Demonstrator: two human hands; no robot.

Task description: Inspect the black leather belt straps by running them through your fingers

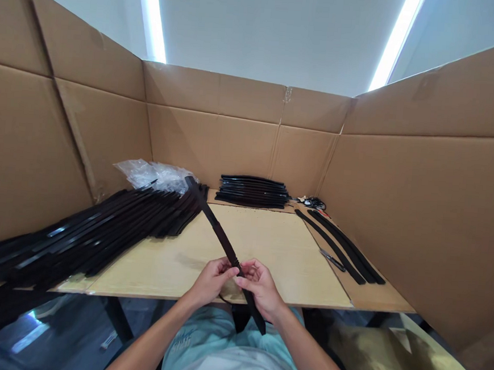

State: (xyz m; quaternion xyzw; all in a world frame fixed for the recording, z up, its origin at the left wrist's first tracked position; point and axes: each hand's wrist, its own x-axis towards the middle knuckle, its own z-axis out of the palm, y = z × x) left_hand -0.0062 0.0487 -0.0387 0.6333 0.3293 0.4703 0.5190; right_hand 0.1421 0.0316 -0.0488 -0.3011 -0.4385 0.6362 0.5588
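Observation:
A long black strap (217,227) runs from the back left of the table down past its front edge. My left hand (211,280) pinches the strap from the left, fingers closed on it. Beside it, my right hand (259,286) grips the same strap just below, fingers curled round it. Both hands hover over the front edge of the pale wooden table (284,256), and the strap's lower end hangs over my lap.
A large pile of black straps (98,233) covers the table's left side, with crumpled clear plastic (156,175) behind it. A neat stack of straps (253,191) lies at the back. Two loose straps (345,247) and a metal tool (332,259) lie on the right. Cardboard walls (420,210) enclose the table.

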